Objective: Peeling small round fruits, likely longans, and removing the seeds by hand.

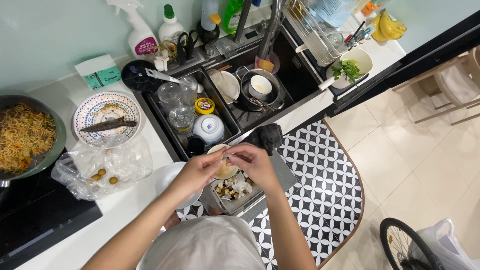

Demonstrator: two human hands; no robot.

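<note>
My left hand [200, 170] and my right hand [255, 161] meet over a small cream bowl [223, 172], fingertips pinched together on a small pale item that I cannot make out. Below the hands sits an open bin [235, 192] holding peels and scraps. A white bowl [170, 182] rests on the counter edge just left of my left wrist.
A pan of noodles [25, 137] sits on the dark cooktop at left. Beside it are a patterned plate with a fish [106, 120] and a clear bag with small round fruits [102, 175]. The sink [240, 100] holds dishes, glasses and a pot. A patterned mat [320, 170] covers the floor.
</note>
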